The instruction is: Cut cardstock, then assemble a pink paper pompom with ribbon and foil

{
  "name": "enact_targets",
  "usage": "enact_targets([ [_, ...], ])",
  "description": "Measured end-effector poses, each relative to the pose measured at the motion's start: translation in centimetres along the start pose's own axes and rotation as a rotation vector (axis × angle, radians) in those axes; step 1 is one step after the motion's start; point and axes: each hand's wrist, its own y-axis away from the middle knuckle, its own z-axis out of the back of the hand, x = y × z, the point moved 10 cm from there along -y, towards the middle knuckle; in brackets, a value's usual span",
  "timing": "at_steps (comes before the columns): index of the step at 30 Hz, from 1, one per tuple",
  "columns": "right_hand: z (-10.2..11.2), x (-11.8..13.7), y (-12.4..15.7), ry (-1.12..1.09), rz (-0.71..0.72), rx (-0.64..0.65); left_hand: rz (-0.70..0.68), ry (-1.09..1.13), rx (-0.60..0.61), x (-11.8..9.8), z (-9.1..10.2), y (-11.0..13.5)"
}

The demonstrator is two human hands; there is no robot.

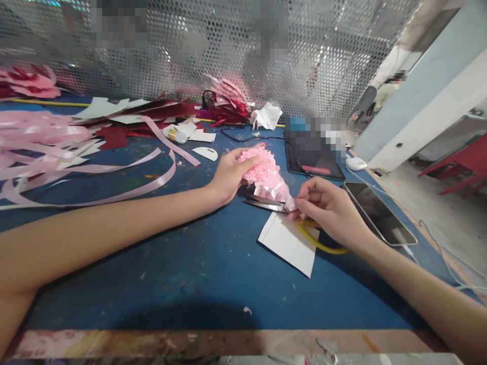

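My left hand (232, 175) is closed around the ruffled top of a pink ribbon flower (261, 165). The flower tapers into a smooth, shiny pink tail pointing right and toward me. At that tail's tip, the thumb and fingers of my right hand (319, 205) are pinched together. Scissors (266, 203) with yellow handles lie under the tail and my right hand; their blades point left. Whether my right fingers also touch the scissors is hidden. Beneath the handles is a white card (291, 246) on the blue tabletop (171, 274).
Pink ribbon strips (41, 132) spread across the left, near white and dark red paper pieces (137, 109). Behind are a pink and red bundle (230, 96) and crumpled white tissue (266, 116). A tablet (314, 154), phone (380, 213) and cables occupy the right. Perforated metal mesh (213, 45) borders the back.
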Motion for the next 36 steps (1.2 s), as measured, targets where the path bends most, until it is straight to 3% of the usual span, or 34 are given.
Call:
enact_targets([
  [3, -0.8, 0.6, 0.8, -0.003, 0.082, -0.017, -0.003, 0.016, 0.009, -0.1, -0.2, 0.1],
  [9, -1.1, 0.7, 1.4, 0.04, 0.093, -0.042, 0.003, 0.028, 0.038, -0.2, -0.4, 0.1],
  [17, 3.2, 3.1, 1.3, 0.363, 0.233, -0.288, -0.037, 0.028, 0.071, -0.4, -0.3, 0.2],
  [22, 4.0, 2.9, 0.5, 0.548, 0.26, -0.295, -0.136, -0.131, 0.104, -1.5, 0.3, 0.7],
  [26, 3.1, 1.5, 0.1, 0.48, 0.173, -0.211, -0.176, -0.236, 0.1, -2.3, 1.4, 1.3],
  [30, 0.9, 0.6, 0.5, 0.331, 0.071, -0.081, -0.16, -0.322, 0.037, -3.1, 3.3, 2.4],
  [36, -3.7, 2.2, 2.6, 0.59, 0.199, 0.116, -0.132, -0.511, -0.005, -4.6, 6.0, 4.0],
])
